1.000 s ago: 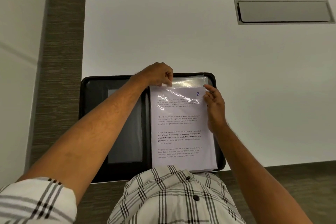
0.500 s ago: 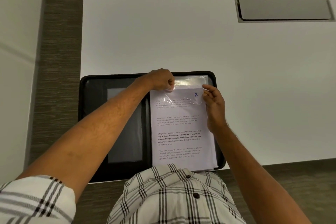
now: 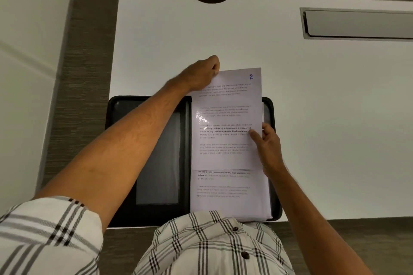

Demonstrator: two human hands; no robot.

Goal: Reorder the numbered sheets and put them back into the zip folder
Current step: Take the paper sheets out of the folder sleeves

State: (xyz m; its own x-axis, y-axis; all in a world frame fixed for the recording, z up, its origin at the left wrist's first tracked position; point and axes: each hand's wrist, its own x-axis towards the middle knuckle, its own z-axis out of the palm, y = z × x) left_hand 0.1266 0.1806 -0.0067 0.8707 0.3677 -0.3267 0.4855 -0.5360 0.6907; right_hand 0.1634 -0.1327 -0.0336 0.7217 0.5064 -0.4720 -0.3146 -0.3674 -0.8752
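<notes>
Fingers [image 3: 214, 67] of the left hand [image 3: 202, 71] pinch sheet 2 [image 3: 228, 118] at its top-left corner; right hand [image 3: 268, 147] grips its right edge. It overhangs the open folder [image 3: 145, 158] on the white counter [image 3: 312, 118], with a grey floor [image 3: 85, 73] beside.

1. The left arm, bare from a rolled plaid sleeve [image 3: 44, 236] at the lower left of the frame, reaches diagonally up to the centre.
2. The left hand [image 3: 202, 72] is fisted, fingers curled, pinching the top left corner of the sheet [image 3: 232, 118].
3. The right forearm rises from the lower right.
4. The right hand [image 3: 269, 147] holds the sheet's right edge, thumb on its face.
</notes>
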